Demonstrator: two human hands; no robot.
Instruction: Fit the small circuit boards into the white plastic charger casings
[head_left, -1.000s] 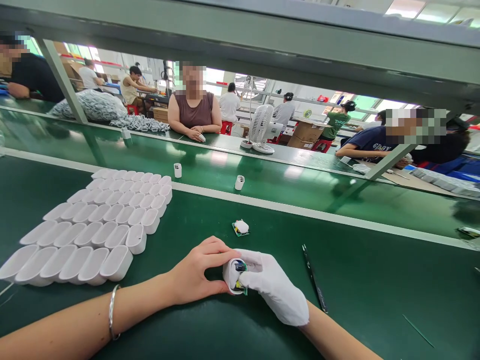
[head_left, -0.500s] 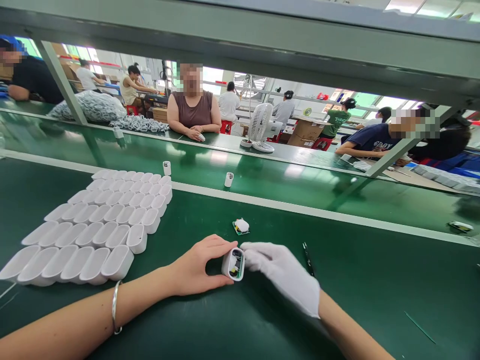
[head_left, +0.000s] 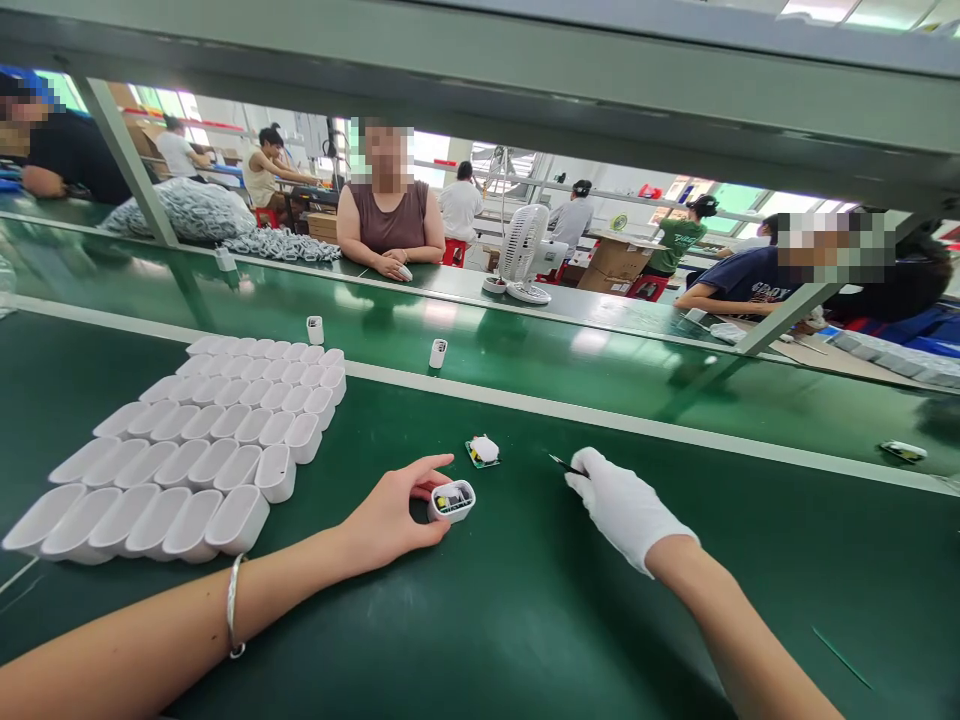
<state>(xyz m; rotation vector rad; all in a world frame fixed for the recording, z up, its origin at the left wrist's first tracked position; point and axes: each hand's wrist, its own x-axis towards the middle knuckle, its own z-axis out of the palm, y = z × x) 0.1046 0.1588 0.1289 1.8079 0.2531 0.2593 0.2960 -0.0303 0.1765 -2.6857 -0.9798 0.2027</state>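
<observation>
My bare left hand (head_left: 401,510) holds a white oval plastic housing (head_left: 453,502) between thumb and fingers, with its index finger stretched out above. The housing stands on the green surface, its open end up, and a circuit board with a yellow part shows inside. My right hand (head_left: 619,505), in a white glove, is closed on black tweezers (head_left: 564,463) whose thin tips point left. Between the hands and a little farther off lies a loose circuit board (head_left: 482,450) with a white part on top.
Rows of white housings (head_left: 225,430) stand at the left. Two filled housings, one at the middle (head_left: 438,353), travel on the green conveyor belt (head_left: 540,370). Another board (head_left: 902,451) lies on the belt at right. A co-worker (head_left: 391,225) sits opposite, near a fan (head_left: 523,250).
My right hand has left the housing, moved right and picked up the tweezers from the surface. The housing has been turned upright in my left hand. Housings on the belt shifted left.
</observation>
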